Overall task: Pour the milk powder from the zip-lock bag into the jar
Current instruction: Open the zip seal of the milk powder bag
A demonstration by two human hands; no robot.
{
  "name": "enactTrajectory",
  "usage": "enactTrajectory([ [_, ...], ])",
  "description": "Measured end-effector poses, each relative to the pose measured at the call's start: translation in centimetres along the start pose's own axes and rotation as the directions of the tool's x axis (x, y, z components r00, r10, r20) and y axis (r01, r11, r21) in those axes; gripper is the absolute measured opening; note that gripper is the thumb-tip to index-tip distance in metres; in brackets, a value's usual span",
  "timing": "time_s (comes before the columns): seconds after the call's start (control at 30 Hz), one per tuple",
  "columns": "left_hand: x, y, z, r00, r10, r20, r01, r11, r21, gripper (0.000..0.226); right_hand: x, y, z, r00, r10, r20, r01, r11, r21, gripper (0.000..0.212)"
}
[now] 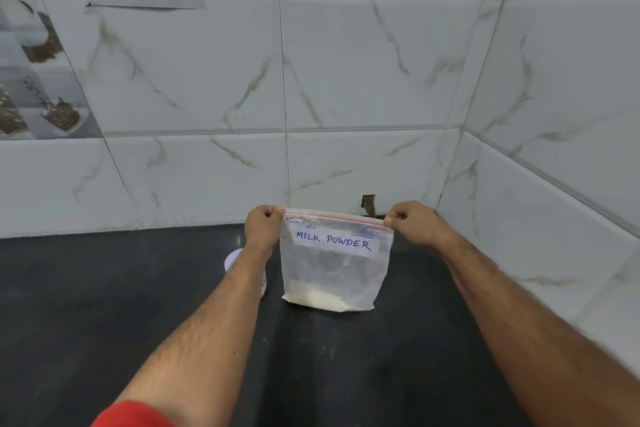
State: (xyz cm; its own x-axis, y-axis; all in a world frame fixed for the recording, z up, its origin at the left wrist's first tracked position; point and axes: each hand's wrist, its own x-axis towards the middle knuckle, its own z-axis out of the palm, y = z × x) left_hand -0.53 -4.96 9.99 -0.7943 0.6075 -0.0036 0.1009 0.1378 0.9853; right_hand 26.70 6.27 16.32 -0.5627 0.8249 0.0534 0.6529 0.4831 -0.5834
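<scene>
A clear zip-lock bag labelled "MILK POWDER" stands upright on the black counter, with a little white powder settled at its bottom. My left hand pinches its top left corner. My right hand pinches the top right corner, so the red zip strip is stretched between them. A white jar stands just left of the bag, mostly hidden behind my left forearm.
The black counter ends at a marble-tiled wall behind and another on the right, forming a corner close to the bag. A small dark hole shows in the wall just behind the bag. Paper sheets hang on the wall at upper left.
</scene>
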Motion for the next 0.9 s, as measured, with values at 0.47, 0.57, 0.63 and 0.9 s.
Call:
enactTrajectory([
  [0.47, -2.7, 1.3, 2.4, 0.992, -0.090, 0.089, 0.088, 0.996, 0.024, 0.053, 0.1, -2.2, 3.3, 0.983, -0.070, -0.170, 0.087, 0.992, 0.094, 0.015],
  [0.57, -3.3, 1.6, 3.5, 0.980, -0.131, 0.148, 0.125, 0.991, 0.050, 0.061, -0.4, -2.1, 3.6, 0.983, -0.076, -0.165, 0.094, 0.990, 0.105, 0.013],
  [0.63, -3.3, 2.0, 4.1, 0.969, -0.157, 0.189, 0.150, 0.987, 0.053, 0.068, -0.9, -2.1, 3.6, 0.985, -0.089, -0.149, 0.107, 0.987, 0.123, 0.012],
  [0.9, -2.9, 3.0, 5.1, 0.927, -0.244, 0.284, 0.207, 0.966, 0.153, 0.050, -2.3, -2.1, 3.4, 0.991, -0.110, -0.074, 0.121, 0.978, 0.168, 0.011],
])
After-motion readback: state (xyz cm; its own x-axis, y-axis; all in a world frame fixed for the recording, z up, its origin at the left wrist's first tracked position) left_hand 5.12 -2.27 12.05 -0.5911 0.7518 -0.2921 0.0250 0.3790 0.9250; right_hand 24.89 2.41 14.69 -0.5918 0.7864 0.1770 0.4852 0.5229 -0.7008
